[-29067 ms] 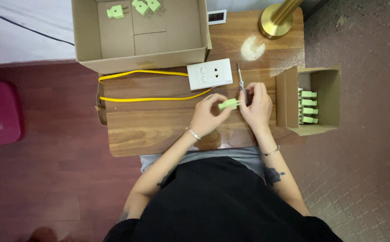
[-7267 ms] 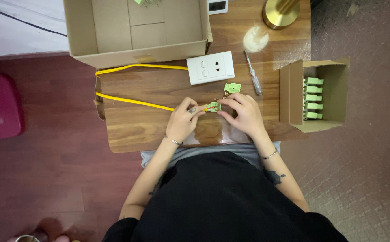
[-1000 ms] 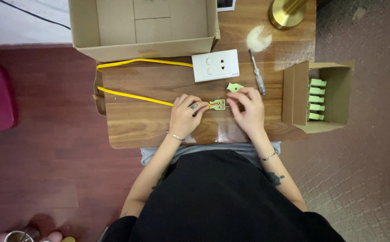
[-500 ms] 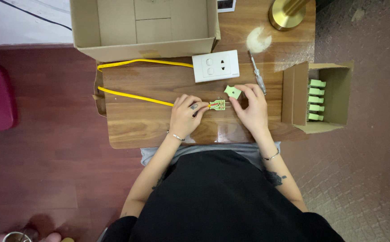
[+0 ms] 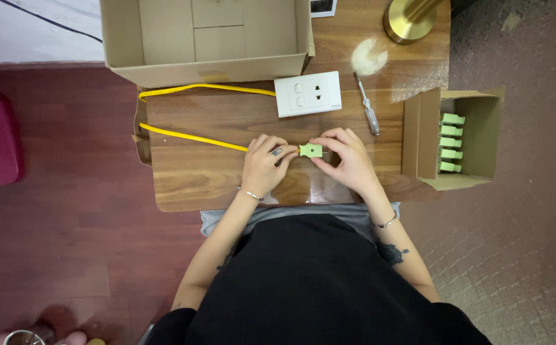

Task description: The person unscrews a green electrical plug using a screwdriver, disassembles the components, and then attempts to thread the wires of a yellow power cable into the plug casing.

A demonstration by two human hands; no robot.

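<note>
A small green plug connector [image 5: 310, 151] sits between my two hands above the wooden table [image 5: 201, 179]. My left hand [image 5: 263, 165] pinches its left side, where the yellow cable [image 5: 188, 137] runs in. My right hand [image 5: 347, 158] grips its right side with the fingertips. The cable loops left across the table and back toward the large box.
A white wall socket plate [image 5: 308, 93] and a screwdriver [image 5: 368, 112] lie just beyond my hands. A large open cardboard box [image 5: 205, 38] stands at the back, a small box [image 5: 463, 137] with several green connectors at the right, and a brass lamp base [image 5: 411, 19] behind it.
The loose green cover that my right hand held apart half a second ago now sits on the connector. Both hands have closed in around it.
</note>
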